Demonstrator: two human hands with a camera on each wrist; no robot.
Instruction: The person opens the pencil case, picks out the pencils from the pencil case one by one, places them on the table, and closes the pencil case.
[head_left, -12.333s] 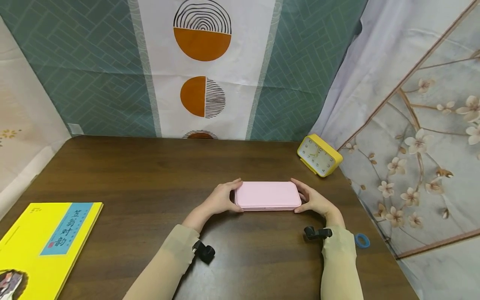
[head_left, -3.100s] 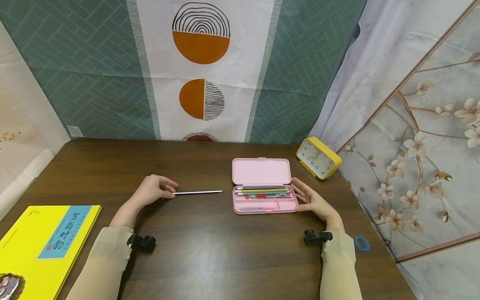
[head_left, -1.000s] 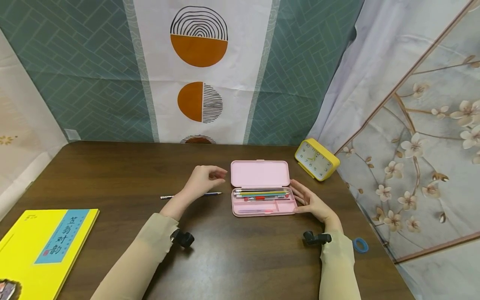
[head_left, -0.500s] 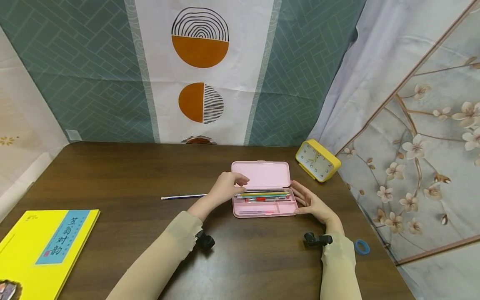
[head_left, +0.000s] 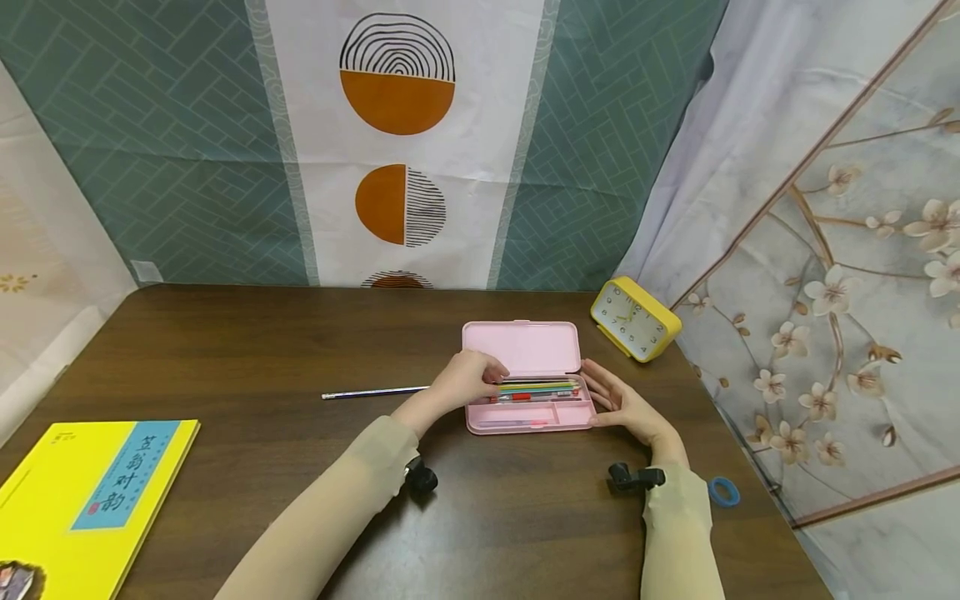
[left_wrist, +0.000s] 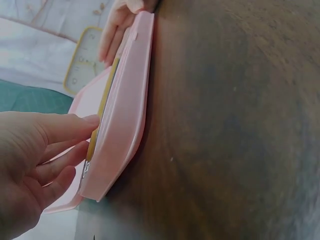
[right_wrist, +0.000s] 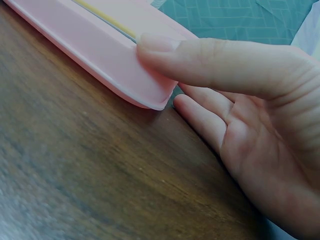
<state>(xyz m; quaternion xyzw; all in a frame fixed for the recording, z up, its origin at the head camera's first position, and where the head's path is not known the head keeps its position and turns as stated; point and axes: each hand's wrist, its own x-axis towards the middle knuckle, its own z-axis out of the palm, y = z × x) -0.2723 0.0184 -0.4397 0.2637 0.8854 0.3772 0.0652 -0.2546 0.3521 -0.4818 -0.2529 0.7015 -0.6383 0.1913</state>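
A pink pencil case (head_left: 532, 344) lies with its lid folded back in the head view. Several pencils and a red pen (head_left: 521, 397) fill its rear compartment; a pale pink pen (head_left: 513, 423) lies in the front one. My left hand (head_left: 459, 383) reaches over the case's left end, where thumb and fingers pinch a yellow pencil (left_wrist: 104, 100), seen along the rim in the left wrist view. My right hand (head_left: 628, 412) holds the right end of the case, thumb (right_wrist: 162, 47) on its rim. Left of the case, a dark striped pencil (head_left: 367, 392) lies on the table.
A yellow alarm clock (head_left: 636, 319) stands behind the case on the right. A yellow book (head_left: 82, 492) lies at the left edge of the brown table (head_left: 225, 350). Beyond my right sleeve is a blue ring (head_left: 723, 492), resembling a tape roll.
The case, closed at first, has been opened. One pencil was laid on the table and let go; my left hand then moved right, back to the pencils. My right hand stayed at the case.
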